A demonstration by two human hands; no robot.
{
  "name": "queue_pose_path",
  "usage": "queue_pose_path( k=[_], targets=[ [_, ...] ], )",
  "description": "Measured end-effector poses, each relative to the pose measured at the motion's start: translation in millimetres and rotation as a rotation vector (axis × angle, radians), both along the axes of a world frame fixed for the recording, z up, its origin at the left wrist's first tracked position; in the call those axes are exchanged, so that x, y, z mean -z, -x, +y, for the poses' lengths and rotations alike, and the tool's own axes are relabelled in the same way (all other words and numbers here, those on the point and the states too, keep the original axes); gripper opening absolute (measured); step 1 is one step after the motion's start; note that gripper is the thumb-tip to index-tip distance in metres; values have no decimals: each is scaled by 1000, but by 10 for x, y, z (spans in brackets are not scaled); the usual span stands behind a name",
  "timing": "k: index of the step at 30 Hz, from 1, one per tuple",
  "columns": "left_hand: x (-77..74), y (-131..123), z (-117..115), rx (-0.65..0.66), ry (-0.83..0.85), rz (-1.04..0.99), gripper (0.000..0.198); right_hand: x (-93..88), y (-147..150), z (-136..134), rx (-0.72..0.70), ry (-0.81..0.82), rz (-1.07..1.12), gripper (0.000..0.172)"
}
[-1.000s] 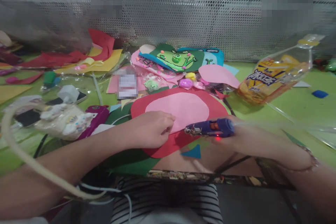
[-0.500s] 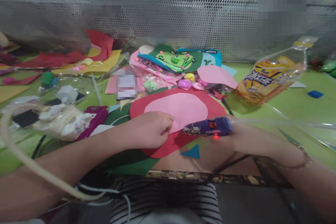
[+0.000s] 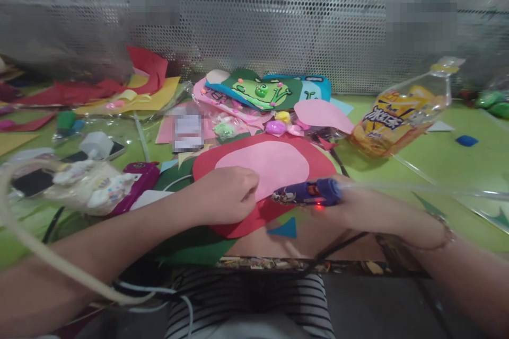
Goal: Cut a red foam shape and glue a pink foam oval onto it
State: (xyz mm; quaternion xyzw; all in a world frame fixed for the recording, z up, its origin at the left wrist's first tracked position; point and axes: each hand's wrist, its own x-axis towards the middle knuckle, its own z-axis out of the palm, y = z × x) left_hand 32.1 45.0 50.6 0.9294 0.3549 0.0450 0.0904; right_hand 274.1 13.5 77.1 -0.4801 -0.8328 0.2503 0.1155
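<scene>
The purple hot glue gun is grasped in the right hand, its tip by the edge of a pink paper oval lying on red paper; the left hand curls over both, whether pinching I cannot tell.

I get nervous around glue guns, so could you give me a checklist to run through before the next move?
1. Glue gun held: ok; the right hand grips it.
2. Stick loaded: ok; a clear stick sticks out of the gun's back end.
3. Nozzle hot: cannot tell; a red light glows on the gun, but heat does not show.
4. Left hand well away from the nozzle: not ok; its curled fingers look close to the tip.
5. Pink oval flat on the red paper: cannot tell fully; the visible part looks flat, but the left hand covers some of it.
</scene>
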Motion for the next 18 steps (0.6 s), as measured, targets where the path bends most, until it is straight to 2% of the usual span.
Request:
queue_pose_path(
  k=[2,5,9,13,18],
  targets=[
    [-37,-26,-20,-46,-49,-19,26,24,-4,8,3,58,-36,28],
    [-99,-53,-43,-61,-116,-105,32,63,-21,25,-28,67,40,28],
    [-98,-52,-25,-58,-117,-98,29,61,-54,25,-61,66,118,29],
    [-40,-39,-4,9,-59,10,25,7,-71,-1,-39,82,55,29],
    [-20,-33,-39,120,-12,6,26,-36,-104,-18,-73,88,67,29]
  ],
)
